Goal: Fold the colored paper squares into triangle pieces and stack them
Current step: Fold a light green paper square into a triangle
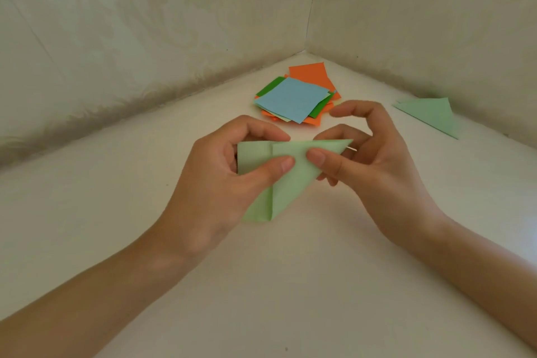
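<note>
Pale green paper [293,183], partly folded, is held at the centre above the table [290,285]. The left hand [215,180] pinches its 9 o'clock side between thumb and fingers. The right hand [377,166] pinches the 3 o'clock point, which I judge steadies the flap for creasing. At 12 o'clock the pile of unfolded squares [293,100] waits within reach, blue on top. At 2 o'clock a finished green triangle [430,116] lies by the wall, starting the stack. I cannot tell whether it is 1 piece or more.
</note>
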